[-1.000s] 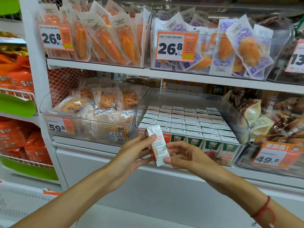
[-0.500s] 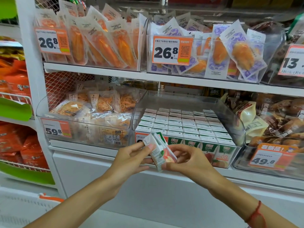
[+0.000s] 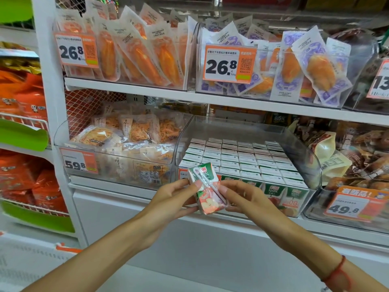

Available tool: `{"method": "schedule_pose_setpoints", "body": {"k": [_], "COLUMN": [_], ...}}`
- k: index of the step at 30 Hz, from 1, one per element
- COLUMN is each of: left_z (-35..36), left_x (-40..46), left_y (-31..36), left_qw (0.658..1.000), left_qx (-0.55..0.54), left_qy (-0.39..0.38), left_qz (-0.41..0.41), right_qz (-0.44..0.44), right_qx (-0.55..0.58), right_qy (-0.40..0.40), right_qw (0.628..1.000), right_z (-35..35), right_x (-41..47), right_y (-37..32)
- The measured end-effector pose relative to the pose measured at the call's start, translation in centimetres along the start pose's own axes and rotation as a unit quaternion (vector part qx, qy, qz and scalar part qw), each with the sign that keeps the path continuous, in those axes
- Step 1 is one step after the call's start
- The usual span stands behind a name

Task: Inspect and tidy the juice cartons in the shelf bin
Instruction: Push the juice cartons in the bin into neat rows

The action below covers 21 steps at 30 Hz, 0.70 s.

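A small green, white and orange juice carton (image 3: pixel 207 191) with a wrapped straw on its face is held tilted in front of the shelf. My left hand (image 3: pixel 174 198) grips its left side, thumb on the front. My right hand (image 3: pixel 242 197) pinches its right edge near the straw. Behind them a clear plastic bin (image 3: pixel 299 142) on the middle shelf holds several neat rows of the same cartons (image 3: pixel 242 159), tops up, with green "100%" fronts showing at the bin's front wall.
A clear bin of snack packs (image 3: pixel 117 148) stands to the left, a bin of brown packets (image 3: pixel 362 157) to the right. The white shelf board above (image 3: pixel 210 98) carries bins of orange pouches. An orange 49.8 price tag (image 3: pixel 355 204) hangs at the right.
The carton has been turned in my hands from its white side to its straw face, now tilted. Both hands have stayed in front of the bin.
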<state>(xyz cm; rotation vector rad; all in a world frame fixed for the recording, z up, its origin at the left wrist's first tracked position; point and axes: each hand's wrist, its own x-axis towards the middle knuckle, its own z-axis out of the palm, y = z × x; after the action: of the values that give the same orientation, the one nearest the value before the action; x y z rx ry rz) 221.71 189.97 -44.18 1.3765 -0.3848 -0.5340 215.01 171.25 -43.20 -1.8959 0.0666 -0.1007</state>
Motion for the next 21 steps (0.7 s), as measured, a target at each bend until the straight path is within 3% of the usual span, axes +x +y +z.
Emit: {"method": "schedule_pose_setpoints", "body": {"k": [4, 8, 15, 21], "left_z": [0.0, 0.0, -0.3, -0.7], "left_x": [0.1, 0.1, 0.0, 0.1], "left_y": [0.0, 0.2, 0.7, 0.7], "left_qw": [1.000, 0.999, 0.981, 0.964], "left_qx": [0.006, 0.023, 0.106, 0.172], "left_qy": [-0.014, -0.012, -0.036, -0.039], "left_qz": [0.013, 0.047, 0.161, 0.197], "right_qz": [-0.009, -0.023, -0.191, -0.219], "right_qx": [0.001, -0.015, -0.029, -0.050], "right_qy": [-0.043, -0.037, 0.025, -0.006], "right_qw": [0.999, 0.999, 0.981, 0.974], "right_z": [-0.1, -0.5, -1.5, -1.8], "right_x": [-0.2, -0.1, -1.0, -1.4], "right_y": [-0.4, -0.4, -1.1, -1.0]}}
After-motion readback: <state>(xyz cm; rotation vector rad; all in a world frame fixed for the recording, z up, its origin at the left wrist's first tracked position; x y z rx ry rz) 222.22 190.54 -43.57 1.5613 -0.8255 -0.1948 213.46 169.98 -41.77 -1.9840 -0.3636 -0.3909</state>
